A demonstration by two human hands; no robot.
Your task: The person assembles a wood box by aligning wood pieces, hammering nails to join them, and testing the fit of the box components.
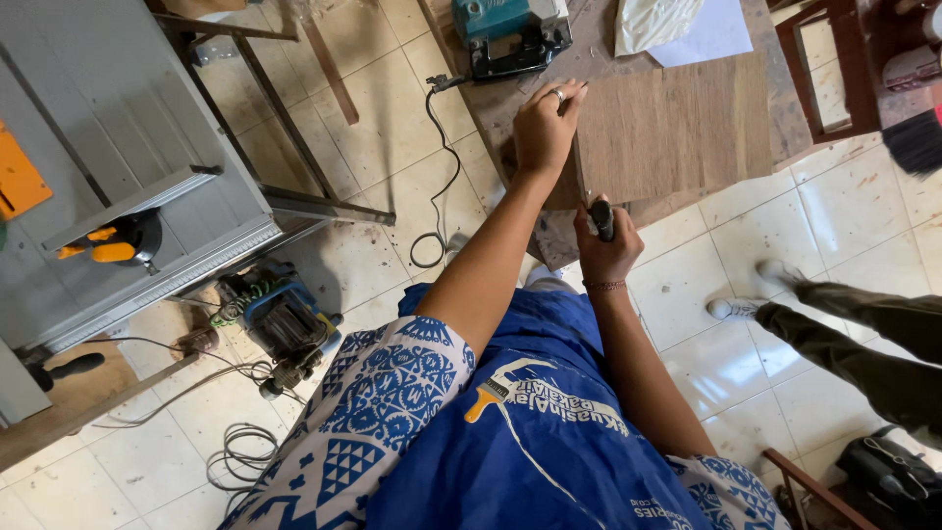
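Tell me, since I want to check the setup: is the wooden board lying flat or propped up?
Flat. The wooden board lies face-down on the workbench, the left hand pressing its edge.

Left hand (543,126) lies flat on the brown wooden board (677,128), ring showing, pinning its left edge. Right hand (605,245) grips a dark-handled tool (601,218) at the board's six o'clock edge. Teal power tool (510,34) sits at eleven o'clock on the workbench (491,98).
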